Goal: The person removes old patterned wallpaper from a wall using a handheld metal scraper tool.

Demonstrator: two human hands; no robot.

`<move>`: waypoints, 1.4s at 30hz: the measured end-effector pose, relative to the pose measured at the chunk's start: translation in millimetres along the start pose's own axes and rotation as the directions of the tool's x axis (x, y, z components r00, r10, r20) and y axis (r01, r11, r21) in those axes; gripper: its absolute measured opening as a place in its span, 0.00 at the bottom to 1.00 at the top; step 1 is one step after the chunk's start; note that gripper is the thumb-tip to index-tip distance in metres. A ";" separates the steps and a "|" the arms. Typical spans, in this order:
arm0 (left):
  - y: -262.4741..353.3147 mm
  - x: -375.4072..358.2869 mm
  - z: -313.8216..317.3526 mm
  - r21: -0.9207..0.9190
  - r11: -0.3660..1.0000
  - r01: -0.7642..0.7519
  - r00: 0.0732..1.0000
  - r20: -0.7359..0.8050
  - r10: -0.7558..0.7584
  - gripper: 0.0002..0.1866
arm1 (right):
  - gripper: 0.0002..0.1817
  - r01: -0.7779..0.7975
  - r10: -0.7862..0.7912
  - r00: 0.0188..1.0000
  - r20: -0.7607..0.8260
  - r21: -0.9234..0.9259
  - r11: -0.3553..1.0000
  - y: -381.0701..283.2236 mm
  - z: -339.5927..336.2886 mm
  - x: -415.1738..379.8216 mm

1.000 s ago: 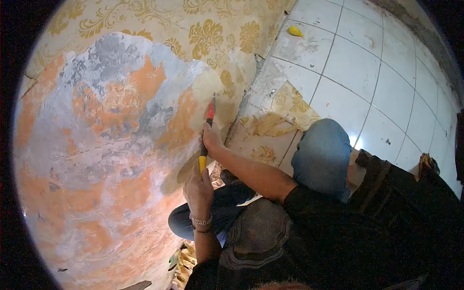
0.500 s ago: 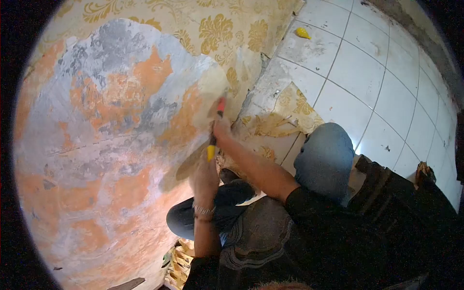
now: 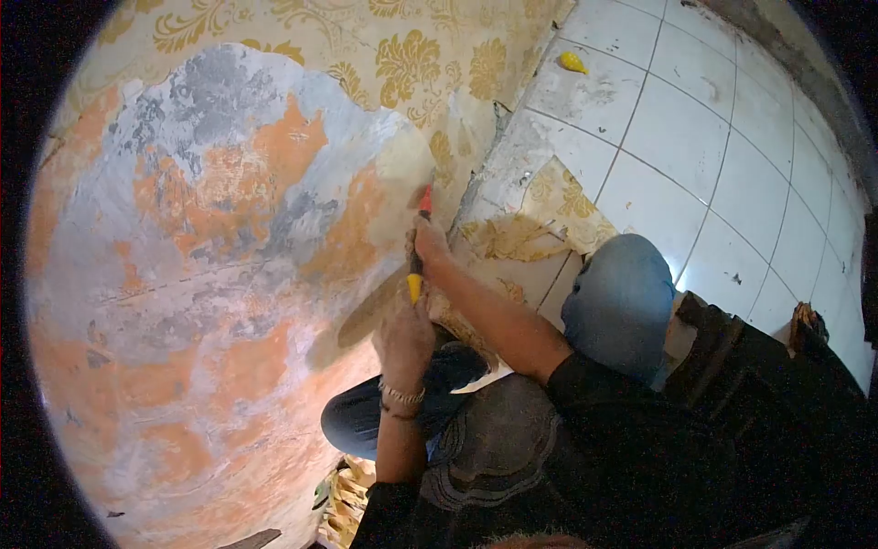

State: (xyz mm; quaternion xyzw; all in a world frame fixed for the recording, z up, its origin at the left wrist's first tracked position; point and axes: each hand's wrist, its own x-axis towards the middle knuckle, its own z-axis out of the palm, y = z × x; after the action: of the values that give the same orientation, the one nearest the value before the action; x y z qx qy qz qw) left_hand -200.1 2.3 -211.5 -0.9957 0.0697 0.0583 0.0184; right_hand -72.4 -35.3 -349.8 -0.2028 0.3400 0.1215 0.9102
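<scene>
My right hand (image 3: 430, 241) is wrapped around the middle of a scraper (image 3: 416, 265) with a red front, a black grip and a yellow end. The scraper's red tip meets the wall near the edge of the patterned wallpaper (image 3: 409, 66); its blade is too small to make out. Lower down, my left hand (image 3: 407, 343), with a bracelet at the wrist, closes at the yellow end of the handle. Its fingers are partly hidden. Left of both hands spreads the bared wall (image 3: 219, 265), patchy grey, white and orange.
Torn wallpaper pieces (image 3: 521, 240) lie on the white tiled floor (image 3: 668, 146) by the wall's foot. A small yellow object (image 3: 573, 62) sits farther up the floor. More peeled scraps (image 3: 347, 499) show beside my bent legs. My jeans-clad knee (image 3: 617, 302) is close to my right forearm.
Both hands and the scraper have shifted slightly to the right. The left hand, blurred before, shows more sharply now. The right hand keeps its hold on the handle.
</scene>
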 end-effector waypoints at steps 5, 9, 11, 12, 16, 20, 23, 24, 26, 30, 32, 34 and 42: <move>2.6 17.4 1.1 0.054 0.999 0.009 1.000 0.030 -0.010 0.19 | 0.14 -0.021 0.021 1.000 0.012 0.017 1.000 2.8 -7.1 21.3; 10.3 9.2 -2.7 0.032 0.996 0.083 0.988 0.132 -0.087 0.18 | 0.13 -0.037 0.037 0.999 -0.003 -0.053 0.998 -5.3 -11.0 11.4; -5.8 -1.7 -14.3 -0.026 0.995 0.095 0.991 0.096 -0.093 0.18 | 0.12 -0.011 0.010 1.000 -0.008 -0.070 0.997 29.9 2.4 18.1; -18.4 -15.4 -27.6 0.005 1.000 0.000 1.000 -0.025 0.000 0.18 | 0.12 0.007 -0.010 1.000 -0.030 -0.097 0.995 51.4 3.8 16.0; -17.4 -44.5 -69.0 -0.069 0.994 0.079 0.988 -0.126 -0.087 0.18 | 0.10 -0.126 0.122 0.991 0.062 0.077 0.989 25.5 42.7 -73.9; -25.2 -26.5 -39.5 -0.028 1.000 0.007 0.996 -0.090 -0.010 0.19 | 0.11 -0.120 0.120 0.992 0.032 0.018 0.993 9.3 29.3 -58.2; -5.9 -23.6 -41.6 0.133 0.991 -0.026 0.998 -0.053 0.033 0.19 | 0.11 -0.156 0.151 0.986 0.075 0.063 0.986 43.2 5.0 -6.9; -3.6 -29.3 -53.3 0.131 0.991 -0.030 0.998 -0.049 0.037 0.19 | 0.11 -0.154 0.149 0.986 0.070 0.065 0.986 45.5 12.3 -19.6; -7.2 -39.1 -66.1 0.028 0.999 0.018 0.995 -0.102 -0.015 0.20 | 0.10 -0.131 0.118 0.987 0.108 0.117 0.985 30.3 31.3 -60.5; -15.1 -39.1 -47.3 0.100 0.988 0.117 0.989 0.083 -0.126 0.20 | 0.09 -0.047 0.046 0.997 0.058 0.013 0.999 54.3 16.8 -33.0; -11.5 -43.2 -50.6 0.087 0.988 0.130 0.989 0.065 -0.136 0.19 | 0.09 -0.089 0.086 0.993 0.079 0.028 0.996 46.9 16.8 -45.7; -9.7 -44.8 -54.5 0.066 0.986 0.152 0.987 0.049 -0.156 0.19 | 0.09 -0.134 0.131 0.986 0.099 0.028 0.991 40.8 20.4 -55.3; -18.0 -40.7 -37.0 0.061 0.994 0.094 0.995 0.031 -0.096 0.18 | 0.08 -0.155 0.150 0.985 0.082 0.060 0.986 40.0 14.3 -42.4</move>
State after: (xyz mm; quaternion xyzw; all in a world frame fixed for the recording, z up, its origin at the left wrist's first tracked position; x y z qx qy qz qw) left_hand -233.3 24.1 -169.4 -0.9958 0.0238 0.0719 0.0519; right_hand -109.9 3.2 -323.1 -0.1409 0.3229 0.1871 0.9170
